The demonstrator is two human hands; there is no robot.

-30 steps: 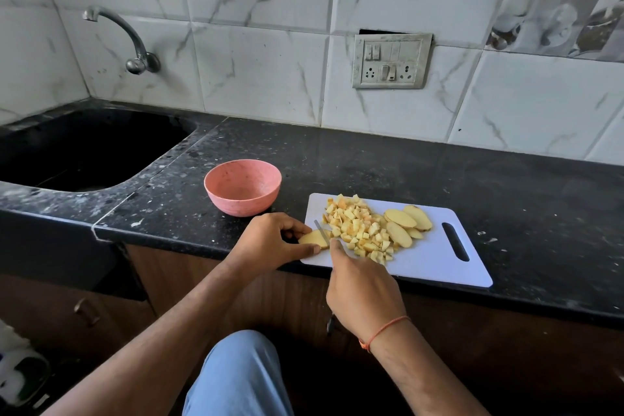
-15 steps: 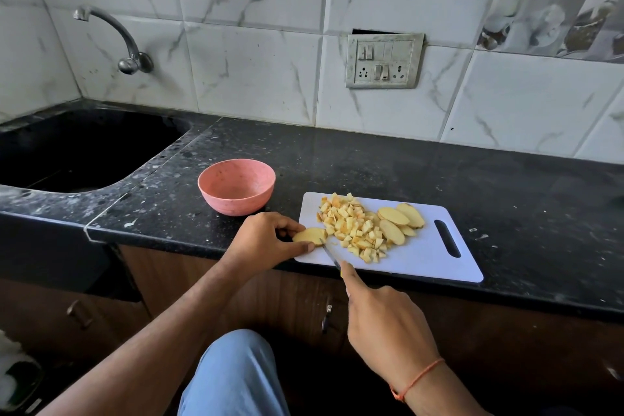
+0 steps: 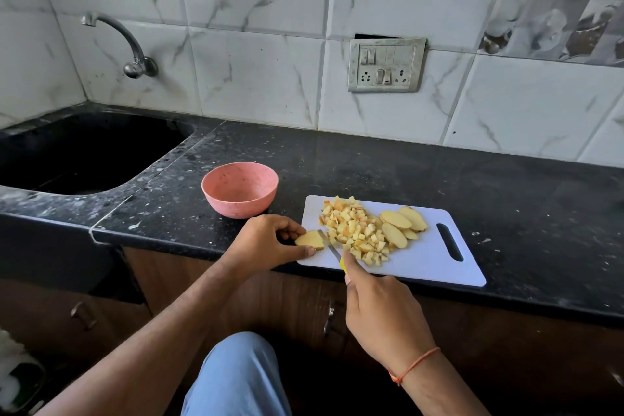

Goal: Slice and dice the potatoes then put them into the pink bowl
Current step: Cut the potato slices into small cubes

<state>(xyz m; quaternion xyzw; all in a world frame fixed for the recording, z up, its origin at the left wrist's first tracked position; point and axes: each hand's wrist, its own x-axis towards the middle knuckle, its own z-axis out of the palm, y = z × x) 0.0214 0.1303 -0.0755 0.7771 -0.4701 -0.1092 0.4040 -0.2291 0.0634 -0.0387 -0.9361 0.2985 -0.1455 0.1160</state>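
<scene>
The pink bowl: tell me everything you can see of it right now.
The round pink bowl, matte and faintly speckled like plastic, stands upright on the black speckled stone counter, between the dark sink and the white plastic cutting board, apart from both. Its inside looks empty: no diced potato in it yet. Nothing touches it but the counter; the left hand lies just in front of it without contact.
</scene>
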